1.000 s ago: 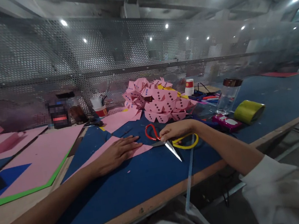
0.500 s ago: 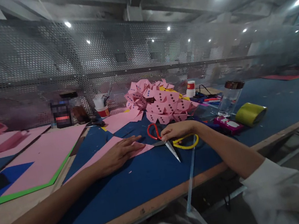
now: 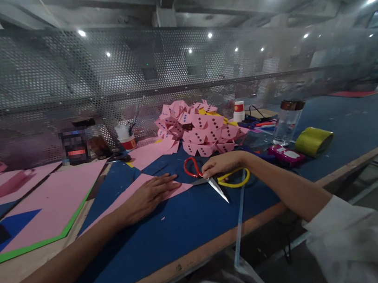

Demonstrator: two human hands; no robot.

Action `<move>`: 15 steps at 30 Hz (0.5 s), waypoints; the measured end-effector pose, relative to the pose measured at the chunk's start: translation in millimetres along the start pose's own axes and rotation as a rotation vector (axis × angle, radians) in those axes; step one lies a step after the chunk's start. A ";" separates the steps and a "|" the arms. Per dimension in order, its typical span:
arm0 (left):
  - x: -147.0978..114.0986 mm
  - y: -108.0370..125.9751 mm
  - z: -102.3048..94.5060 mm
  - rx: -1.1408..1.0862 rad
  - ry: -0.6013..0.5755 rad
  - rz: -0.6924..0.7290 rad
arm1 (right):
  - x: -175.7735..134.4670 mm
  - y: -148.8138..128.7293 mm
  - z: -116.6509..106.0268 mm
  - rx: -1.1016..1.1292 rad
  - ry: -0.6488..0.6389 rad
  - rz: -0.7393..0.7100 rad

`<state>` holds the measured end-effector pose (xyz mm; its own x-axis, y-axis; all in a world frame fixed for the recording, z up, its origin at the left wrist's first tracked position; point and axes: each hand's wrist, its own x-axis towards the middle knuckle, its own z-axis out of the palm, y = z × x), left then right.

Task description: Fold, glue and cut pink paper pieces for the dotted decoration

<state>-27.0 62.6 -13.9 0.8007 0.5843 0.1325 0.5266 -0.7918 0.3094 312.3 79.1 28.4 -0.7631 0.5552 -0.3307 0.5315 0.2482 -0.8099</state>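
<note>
My left hand (image 3: 154, 193) lies flat with fingers stretched out on a pointed piece of pink paper (image 3: 183, 187), pressing it against the blue table surface. A pair of scissors (image 3: 218, 189), one handle red and the other yellow, is spread wide in my right hand (image 3: 222, 164), whose fingers are closed around it near the pivot. The dark blade points left to the tip of the pink paper; whether it touches is hard to tell. Toward the front edge points the shiny blade. Behind my hands rises a heap of folded pink paper pieces with dark dotted marks (image 3: 205, 134).
Pink, green and blue sheets (image 3: 64, 201) lie at left, near pink folded pieces (image 3: 1, 182). Toward the right are a clear jar (image 3: 288, 123), a purple packet (image 3: 285, 155) and a tape roll (image 3: 315, 141). Paper cups (image 3: 127, 140) stand before the perforated metal screen (image 3: 129, 70).
The head view has shifted slightly, so most things appear a little further left. The shiny scissor blade has swung slightly away from the paper. My left hand stays on the paper.
</note>
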 end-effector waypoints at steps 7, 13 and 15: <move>0.0 0.9 -0.8 -0.016 -0.024 0.000 | -1.0 -0.5 -0.5 -0.071 0.015 -0.012; -0.6 -2.8 0.4 -0.016 -0.016 0.004 | 1.1 2.9 -1.9 -0.070 0.004 -0.009; -0.8 -3.3 0.5 -0.014 -0.019 0.004 | 1.7 3.8 -1.8 -0.079 0.016 -0.025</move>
<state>-29.2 64.6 -15.5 0.8081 0.5776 0.1158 0.5196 -0.7914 0.3220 313.6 82.4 25.7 -0.7708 0.5607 -0.3023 0.5400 0.3234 -0.7770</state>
